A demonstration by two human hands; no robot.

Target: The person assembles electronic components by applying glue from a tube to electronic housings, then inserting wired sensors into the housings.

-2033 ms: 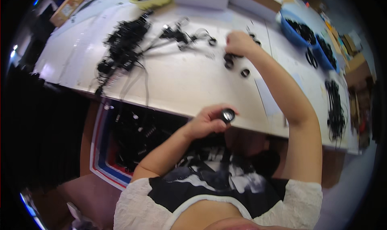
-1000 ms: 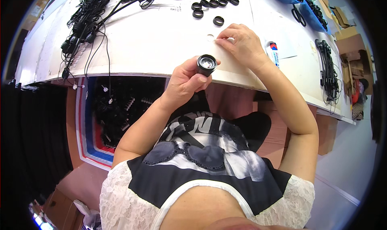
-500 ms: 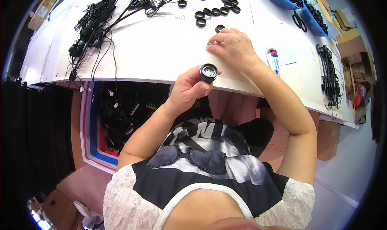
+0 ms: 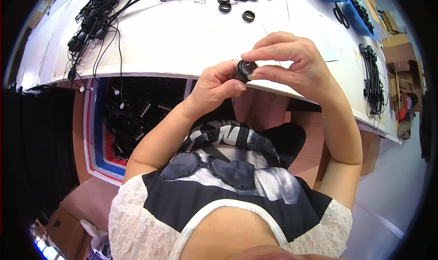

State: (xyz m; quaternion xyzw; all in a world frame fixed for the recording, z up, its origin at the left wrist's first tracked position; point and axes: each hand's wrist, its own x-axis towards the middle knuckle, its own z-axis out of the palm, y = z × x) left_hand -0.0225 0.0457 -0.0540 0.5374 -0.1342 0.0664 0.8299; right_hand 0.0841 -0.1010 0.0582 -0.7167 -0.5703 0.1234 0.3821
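Observation:
A small black round part with a glassy face (image 4: 245,69) is held just above the near edge of the white table (image 4: 173,36). My left hand (image 4: 214,84) grips it from below and the left. My right hand (image 4: 292,61) pinches its right side and top with thumb and fingertips. Both hands meet on the part, close to my chest.
Several black rings (image 4: 237,0) lie in a row at the far middle of the table. A tangle of black cables (image 4: 91,18) covers the far left. Blue trays (image 4: 351,7) and black bands (image 4: 372,77) sit at the right. A box of black parts (image 4: 127,118) stands under the table.
My right hand left the table top and came to the black part in my left hand. Both hands rose nearer to me.

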